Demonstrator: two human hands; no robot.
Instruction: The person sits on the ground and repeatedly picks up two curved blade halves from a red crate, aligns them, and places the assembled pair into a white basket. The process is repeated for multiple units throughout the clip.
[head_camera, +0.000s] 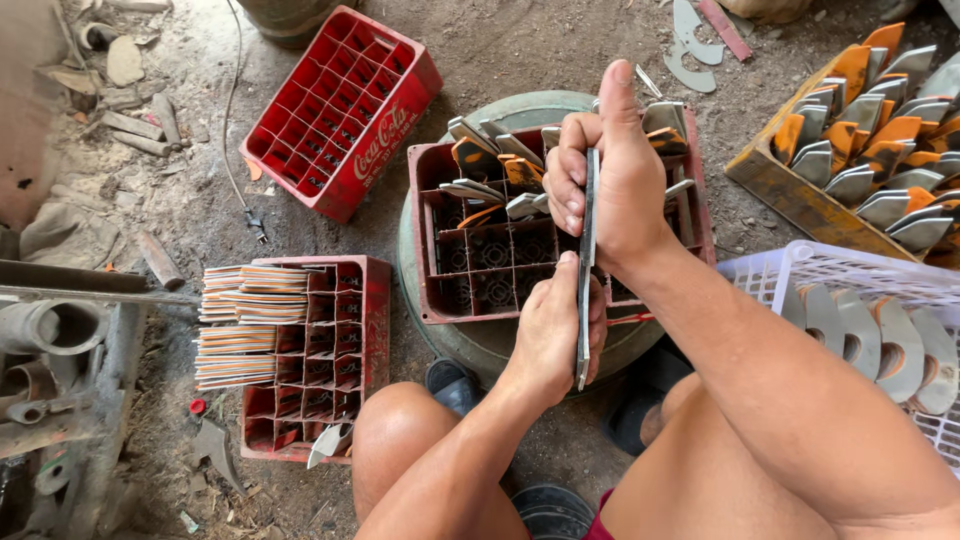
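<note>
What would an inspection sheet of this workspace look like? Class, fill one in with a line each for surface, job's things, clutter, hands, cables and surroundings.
Surface: bare dirt floor, dusty.
Job's things: thin metal strip held edge-on above the dark red crate, which sits on a round drum and is partly filled with metal blades.
Clutter: scrap pieces and offcuts on the ground at top left.
Hands: left hand grips the strip's lower end; right hand grips its upper part, thumb up.
Cables: one thin cable across the dirt, ending in a plug.
Surroundings: empty red crate, crate with stacked flat pieces, wooden tray of blades, white basket, machinery at left.
</note>
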